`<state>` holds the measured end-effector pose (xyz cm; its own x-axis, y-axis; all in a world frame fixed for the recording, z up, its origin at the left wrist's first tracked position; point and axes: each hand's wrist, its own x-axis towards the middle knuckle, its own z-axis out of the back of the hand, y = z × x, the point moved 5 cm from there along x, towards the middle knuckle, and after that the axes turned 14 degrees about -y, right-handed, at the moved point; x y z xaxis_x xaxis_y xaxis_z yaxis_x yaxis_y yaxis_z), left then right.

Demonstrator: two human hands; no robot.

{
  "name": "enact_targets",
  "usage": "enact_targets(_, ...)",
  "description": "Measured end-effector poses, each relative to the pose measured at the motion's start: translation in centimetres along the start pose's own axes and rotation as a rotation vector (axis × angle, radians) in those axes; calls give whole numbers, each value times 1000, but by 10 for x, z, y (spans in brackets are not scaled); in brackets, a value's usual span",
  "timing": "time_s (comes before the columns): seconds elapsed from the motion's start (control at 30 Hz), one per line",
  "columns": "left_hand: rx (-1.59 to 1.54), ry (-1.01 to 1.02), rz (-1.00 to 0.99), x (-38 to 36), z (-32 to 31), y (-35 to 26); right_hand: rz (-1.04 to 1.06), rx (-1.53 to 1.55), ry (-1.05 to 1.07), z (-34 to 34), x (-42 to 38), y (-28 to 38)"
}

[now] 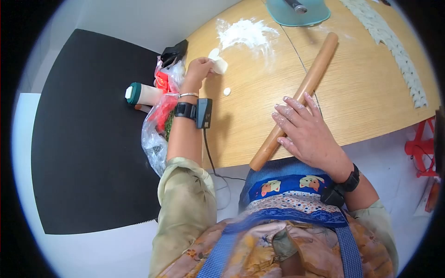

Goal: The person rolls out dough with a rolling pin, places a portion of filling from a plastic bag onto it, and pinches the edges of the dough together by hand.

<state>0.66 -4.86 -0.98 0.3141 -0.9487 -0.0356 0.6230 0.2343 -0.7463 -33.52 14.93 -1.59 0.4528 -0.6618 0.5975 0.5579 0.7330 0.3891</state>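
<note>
Over the table's left edge, my left hand (199, 69) pinches a thin, pale dough wrapper (219, 66). Another small pale piece of dough (213, 53) shows just beyond it. A small round dough piece (227, 91) lies on the wood nearer to me. My right hand (303, 129), dusted with flour, lies across a wooden rolling pin (320, 65) with its fingers stretched out and apart. The pin sits diagonally, its near end reaching the table's front edge.
Loose flour (248, 34) is spread at the back left of the wooden table (259, 102). A teal tray (301, 18) stands at the back, and a long row of pale dough pieces (394, 44) runs along the right. Plastic bags (157, 134) and a green-capped bottle (143, 94) crowd the left edge.
</note>
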Motion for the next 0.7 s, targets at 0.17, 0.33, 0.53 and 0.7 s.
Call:
enact_targets(0.17, -10, -261, 79, 17, 16, 11, 1, 17, -26, 1, -1, 0)
enact_targets(0.33, 43, -362, -15, 1, 35, 9, -11, 32, -15, 1, -1, 7)
enact_targets(0.53, 214, 109, -396, -84, -4, -31, 46, -34, -38, -2, -1, 1)
enact_targets(0.7, 406, 40, -485, -116, -17, -22, 61, -55, -49, -3, 0, 3)
